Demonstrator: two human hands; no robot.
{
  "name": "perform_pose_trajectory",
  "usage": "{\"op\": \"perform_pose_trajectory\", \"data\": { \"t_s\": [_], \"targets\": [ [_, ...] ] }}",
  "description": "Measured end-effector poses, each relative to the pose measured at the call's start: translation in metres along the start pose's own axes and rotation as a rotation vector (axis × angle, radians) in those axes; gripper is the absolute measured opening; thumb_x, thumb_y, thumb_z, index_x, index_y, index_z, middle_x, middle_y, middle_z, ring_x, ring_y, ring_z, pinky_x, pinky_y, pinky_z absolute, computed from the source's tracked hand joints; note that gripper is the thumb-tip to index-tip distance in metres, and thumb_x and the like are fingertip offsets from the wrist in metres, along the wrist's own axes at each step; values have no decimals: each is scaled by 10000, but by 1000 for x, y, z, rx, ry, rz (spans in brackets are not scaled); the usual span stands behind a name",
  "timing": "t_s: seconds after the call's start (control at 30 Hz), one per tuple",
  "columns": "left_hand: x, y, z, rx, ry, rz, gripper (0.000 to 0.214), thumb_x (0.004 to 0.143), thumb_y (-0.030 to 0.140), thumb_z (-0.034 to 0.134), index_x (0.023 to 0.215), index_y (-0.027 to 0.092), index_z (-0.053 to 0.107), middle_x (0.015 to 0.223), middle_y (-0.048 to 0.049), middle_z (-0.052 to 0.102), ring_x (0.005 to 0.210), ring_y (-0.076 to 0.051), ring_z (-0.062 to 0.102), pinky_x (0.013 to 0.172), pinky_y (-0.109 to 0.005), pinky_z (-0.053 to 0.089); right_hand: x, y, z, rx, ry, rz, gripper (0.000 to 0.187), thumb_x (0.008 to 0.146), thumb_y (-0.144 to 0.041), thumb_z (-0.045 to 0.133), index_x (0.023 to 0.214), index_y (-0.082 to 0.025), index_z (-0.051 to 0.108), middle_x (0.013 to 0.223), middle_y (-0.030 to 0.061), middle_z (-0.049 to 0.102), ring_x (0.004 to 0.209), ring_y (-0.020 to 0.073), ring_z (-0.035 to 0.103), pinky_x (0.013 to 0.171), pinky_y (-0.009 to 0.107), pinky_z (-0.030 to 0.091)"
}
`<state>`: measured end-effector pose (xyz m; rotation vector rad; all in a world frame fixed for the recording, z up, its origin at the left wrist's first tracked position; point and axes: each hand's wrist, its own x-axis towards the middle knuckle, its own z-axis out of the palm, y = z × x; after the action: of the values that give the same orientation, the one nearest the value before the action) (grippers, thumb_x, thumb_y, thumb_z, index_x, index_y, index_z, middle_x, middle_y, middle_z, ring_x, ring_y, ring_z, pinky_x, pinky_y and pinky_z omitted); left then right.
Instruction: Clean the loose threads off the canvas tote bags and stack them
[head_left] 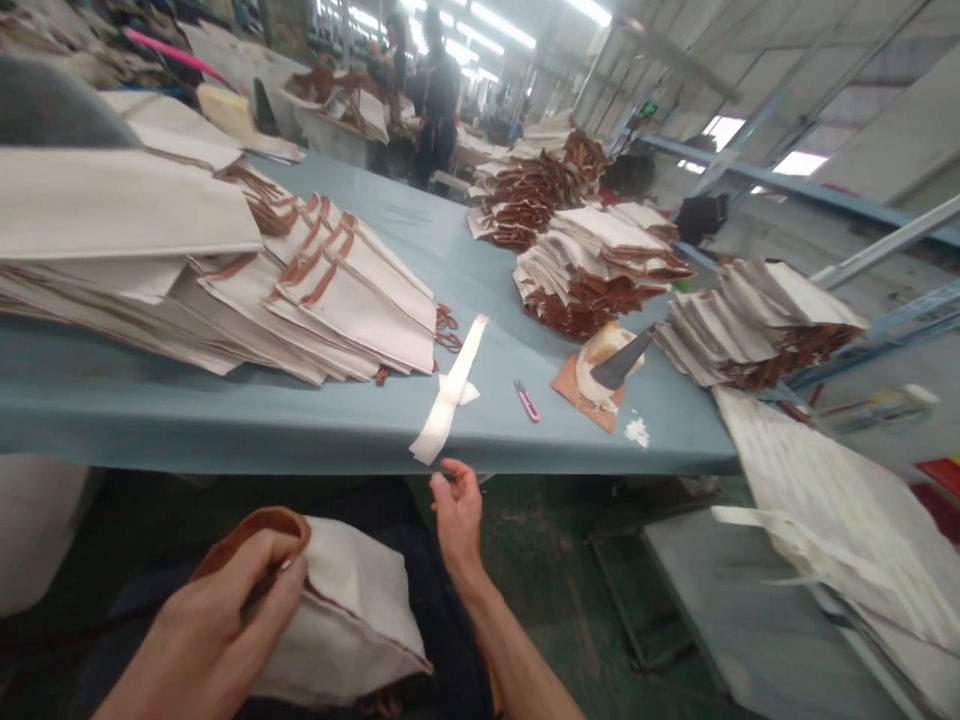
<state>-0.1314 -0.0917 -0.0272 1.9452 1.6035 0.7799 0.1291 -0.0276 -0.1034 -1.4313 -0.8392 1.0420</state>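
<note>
At the lower left of the frame, the brown band [296, 522] of a cream fabric bag [352, 590] is clamped between the thumb and fingers of the left hand [214, 620]. At the lower centre, the right hand [459, 512] is held with thumb and fingertips slightly apart, just beside the white strips [452, 388] laid on the blue table [360, 425].

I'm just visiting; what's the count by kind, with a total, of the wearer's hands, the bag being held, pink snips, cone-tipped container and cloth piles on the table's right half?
Left hand and right hand: 2
Held bag: 1
Pink snips: 1
Cone-tipped container: 1
Far cloth pile, middle cloth pile and rightmost cloth pile: 3
Total: 8
</note>
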Motion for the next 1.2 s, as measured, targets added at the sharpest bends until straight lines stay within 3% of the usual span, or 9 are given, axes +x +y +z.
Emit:
{"op": "perform_pose_trajectory", "data": {
  "t_s": [0.1,0.23,0.43,0.6,0.77,0.9,1.03,1.2],
  "targets": [
    [16,8,22,25,49,-61,214,1001,491,605,973,312,719,872,-28,887,742,-299,869,676,-327,646,24,5,-14,29,42,9,384,825,-410,768,1139,-248,616,806,-29,679,753,188,694,607,255,535],
    [48,23,39,-94,60,-204,369,901,492,600,1149,254,734,1011,-114,909,931,-364,892,788,-392,670,35,4,-5,73,-23,35,335,811,-381,777,1062,-246,602,795,-26,736,677,169,722,569,238,524],
    [102,26,55,-255,-105,-191,461,917,597,619,1092,215,810,801,-30,840,766,-277,786,758,-346,604,27,-7,6,104,-82,74,338,840,-423,753,1057,-246,563,563,-108,629,471,121,571,510,212,456],
    [135,31,76,-454,-277,-197,515,906,680,676,972,196,838,969,-90,881,935,-302,777,846,-352,608,17,-22,-1,106,-109,104,348,835,-421,759,1056,-244,557,647,-84,714,442,93,532,472,203,423],
    [146,46,91,-615,-403,-248,549,865,730,743,759,191,750,683,-9,699,627,-174,587,621,-271,498,16,-37,-8,97,-157,129,368,834,-405,779,1085,-242,565,663,-67,758,448,101,536,455,204,370],
    [145,48,91,-652,-429,-274,571,880,756,690,746,202,683,654,14,615,589,-151,501,568,-259,434,16,-47,-15,116,-175,143,410,849,-392,791,1168,-225,595,633,-75,741,449,98,519,473,205,370],
    [147,42,91,-576,-411,-258,549,879,741,638,780,203,692,641,36,565,584,-141,450,567,-253,395,19,-55,-20,178,-189,156,484,841,-434,805,1230,-214,619,597,-95,691,423,87,453,444,199,306],
    [153,36,99,-351,-320,-205,500,862,672,560,603,244,545,539,49,469,547,-153,453,559,-267,345,38,-67,-26,281,-151,126,470,864,-523,770,1201,-226,632,580,-120,596,427,75,387,447,203,289]
  ]
}}
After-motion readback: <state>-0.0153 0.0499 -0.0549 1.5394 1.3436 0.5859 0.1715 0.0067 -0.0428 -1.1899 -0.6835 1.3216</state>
